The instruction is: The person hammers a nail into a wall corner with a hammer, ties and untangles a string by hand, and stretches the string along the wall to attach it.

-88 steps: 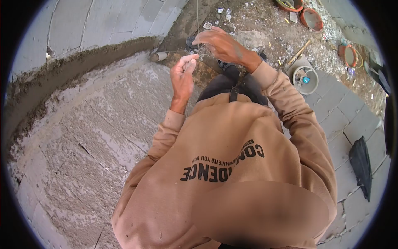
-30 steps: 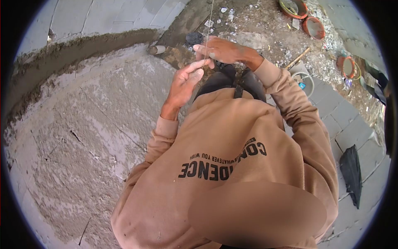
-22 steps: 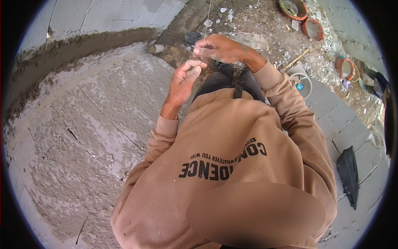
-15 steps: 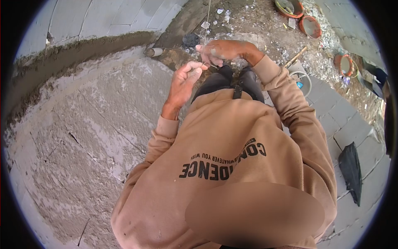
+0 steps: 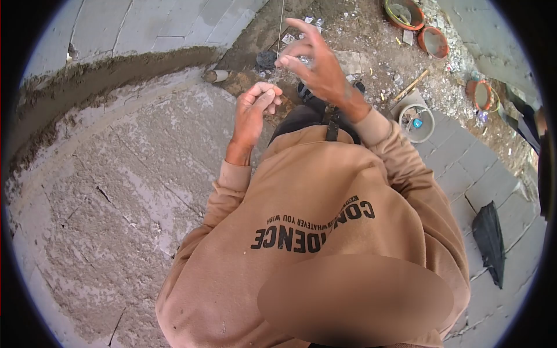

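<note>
A thin string [image 5: 281,35] runs down from the top edge between my hands. The thumb and fingertips of my left hand [image 5: 254,110] are pinched together at its lower end, where the string is hard to see. My right hand [image 5: 320,66] is raised to the right of the string, its fingers spread and its thumb tip close beside it. Whether that thumb touches the string cannot be made out.
Rough mortar [image 5: 127,191] covers the surface at left, beside a block wall [image 5: 151,26]. A pipe end [image 5: 217,76] lies beyond my left hand. At right are a white bucket [image 5: 416,123], orange tubs [image 5: 434,42], a wooden stick [image 5: 412,85] and a black sheet [image 5: 489,243].
My right hand has lifted away from my left hand, and its fingers have spread apart. My left hand has shifted slightly left, still pinched. The upper string has swung left.
</note>
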Tool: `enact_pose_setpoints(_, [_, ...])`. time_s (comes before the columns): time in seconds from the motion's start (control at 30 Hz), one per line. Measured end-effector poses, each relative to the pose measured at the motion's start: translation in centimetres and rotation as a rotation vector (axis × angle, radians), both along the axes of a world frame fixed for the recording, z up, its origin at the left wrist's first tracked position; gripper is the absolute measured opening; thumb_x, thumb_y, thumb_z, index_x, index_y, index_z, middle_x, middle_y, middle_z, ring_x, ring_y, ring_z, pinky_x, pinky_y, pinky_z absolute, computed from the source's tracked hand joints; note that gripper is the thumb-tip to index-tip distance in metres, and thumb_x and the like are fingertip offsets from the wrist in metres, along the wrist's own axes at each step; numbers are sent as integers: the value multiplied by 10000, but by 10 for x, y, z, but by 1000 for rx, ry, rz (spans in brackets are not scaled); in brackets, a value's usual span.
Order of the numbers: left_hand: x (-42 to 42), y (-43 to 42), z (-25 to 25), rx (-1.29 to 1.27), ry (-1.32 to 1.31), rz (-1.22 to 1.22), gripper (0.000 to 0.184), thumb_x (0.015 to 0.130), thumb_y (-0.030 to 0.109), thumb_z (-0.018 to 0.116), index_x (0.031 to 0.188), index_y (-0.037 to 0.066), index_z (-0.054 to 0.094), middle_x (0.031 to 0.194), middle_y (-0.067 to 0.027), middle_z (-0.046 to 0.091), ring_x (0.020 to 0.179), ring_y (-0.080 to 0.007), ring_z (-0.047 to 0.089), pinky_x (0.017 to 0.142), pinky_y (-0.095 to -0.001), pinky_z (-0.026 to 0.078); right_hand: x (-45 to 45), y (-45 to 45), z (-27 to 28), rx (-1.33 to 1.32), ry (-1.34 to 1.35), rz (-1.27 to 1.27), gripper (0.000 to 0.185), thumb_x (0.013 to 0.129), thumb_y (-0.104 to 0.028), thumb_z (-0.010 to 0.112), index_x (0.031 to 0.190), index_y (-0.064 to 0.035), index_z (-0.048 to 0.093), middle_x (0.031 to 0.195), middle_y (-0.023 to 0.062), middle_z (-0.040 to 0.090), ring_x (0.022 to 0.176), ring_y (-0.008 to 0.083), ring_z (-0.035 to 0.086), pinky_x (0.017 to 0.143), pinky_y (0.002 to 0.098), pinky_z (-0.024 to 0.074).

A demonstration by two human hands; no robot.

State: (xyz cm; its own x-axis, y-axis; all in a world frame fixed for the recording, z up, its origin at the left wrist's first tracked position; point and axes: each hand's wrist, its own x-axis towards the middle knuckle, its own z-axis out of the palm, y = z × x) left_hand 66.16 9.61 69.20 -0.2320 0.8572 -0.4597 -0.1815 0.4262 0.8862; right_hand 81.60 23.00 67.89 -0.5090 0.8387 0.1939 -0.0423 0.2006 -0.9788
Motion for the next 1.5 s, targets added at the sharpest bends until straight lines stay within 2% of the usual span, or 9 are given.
enact_pose_setpoints(0.1, [2,15,14,-62,-108,1,153,994,161,567,995,50,673,681,79,461,596,-11,387,525,-195,284,22,-26,15,31,-57,-200,195,921,-127,736,1059,-22,645,924,74,738,870,143,713,833,320,525])
enact_pose_setpoints(0.33, [14,23,17,-110,-87,-182,164,991,180,590,1023,59,697,626,118,413,532,-3,311,487,-208,219,75,-71,8,-473,64,75,192,876,-96,792,924,-36,616,890,54,698,867,121,698,764,269,519])
enact_pose_setpoints(0.77, [17,8,10,-73,-16,-158,75,995,154,632,1016,87,659,638,121,477,485,22,296,445,-203,189,70,-76,4,-716,78,345,223,960,-166,700,1101,-14,619,911,85,745,882,111,685,804,289,507])
enact_pose_setpoints(0.97, [17,6,10,-95,-63,-79,110,1021,171,601,1037,87,670,618,134,426,478,21,286,439,-199,178,70,-68,2,-690,153,190,224,972,-162,679,1116,-4,612,939,99,736,886,128,685,819,284,520])
enact_pose_setpoints(1.13, [20,12,13,-56,-13,-158,138,1027,160,588,1071,78,689,625,136,427,499,26,294,452,-196,187,69,-43,7,-513,21,63,191,980,-135,642,1122,-12,607,834,45,678,793,112,663,731,272,523])
enact_pose_setpoints(1.2, [23,15,10,-38,-23,-172,138,1019,134,591,1059,56,698,752,91,527,624,12,385,569,-199,280,65,-34,14,-494,-52,101,187,979,-158,633,1120,-37,611,783,55,662,726,130,635,678,297,499])
enact_pose_setpoints(1.27, [26,16,8,-41,-50,-157,135,1005,89,595,1032,16,705,990,4,702,851,-23,554,787,-207,451,64,-27,12,-405,-163,154,181,976,-180,621,1106,-55,612,737,81,640,666,172,606,635,335,470])
enact_pose_setpoints(1.37, [31,25,7,32,69,-206,124,987,88,608,1027,18,702,964,12,695,830,-17,553,770,-204,450,64,-17,-3,-204,-306,222,177,968,-212,603,1064,-63,605,692,139,597,613,275,562,599,401,428])
enact_pose_setpoints(1.5, [31,42,13,29,223,-332,122,966,88,618,1039,22,690,910,4,689,770,-37,580,630,-205,463,75,-8,0,-110,-313,204,185,963,-224,593,1008,-45,586,689,190,570,620,370,532,598,441,415])
